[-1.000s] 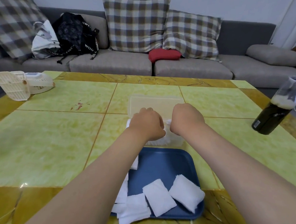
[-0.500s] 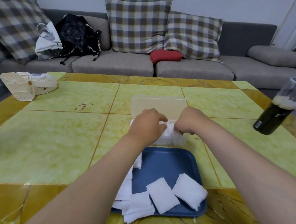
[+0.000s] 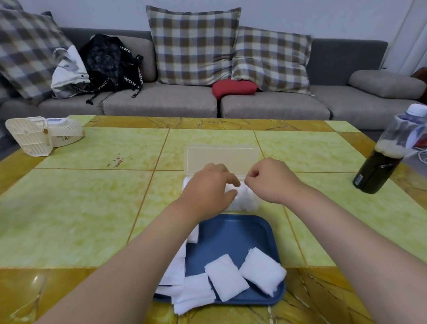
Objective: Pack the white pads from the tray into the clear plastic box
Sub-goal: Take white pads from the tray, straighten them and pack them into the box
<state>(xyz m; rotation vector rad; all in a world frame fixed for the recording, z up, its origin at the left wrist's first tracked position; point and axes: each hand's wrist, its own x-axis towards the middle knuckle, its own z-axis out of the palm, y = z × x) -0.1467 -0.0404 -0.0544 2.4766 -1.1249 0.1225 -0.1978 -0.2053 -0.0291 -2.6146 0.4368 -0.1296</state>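
Pads [image 3: 244, 199] already packed sat in the clear plastic box [image 3: 257, 206], its lid [image 3: 221, 157] open on the far side, with loose pads [image 3: 226, 276] on the blue tray [image 3: 230, 234] just nearer. The left hand [image 3: 209, 187] rested on the packed row, fingers loosely spread; the right hand [image 3: 271, 182] was curled at the row's right end, and whether it pinched a pad could not be told. Pressing the row flat and snug would likely leave room for more.

My worktop [image 3: 78, 203]: yellow-green marbled tiles, amber border. Blue tray [image 3: 230, 234] at near edge, centre; clear box [image 3: 220, 157] just beyond it, lid open. White fan [image 3: 42, 134] far left. Dark bottle [image 3: 384, 161] upright, far right. Red stain [image 3: 117, 160] left of box.
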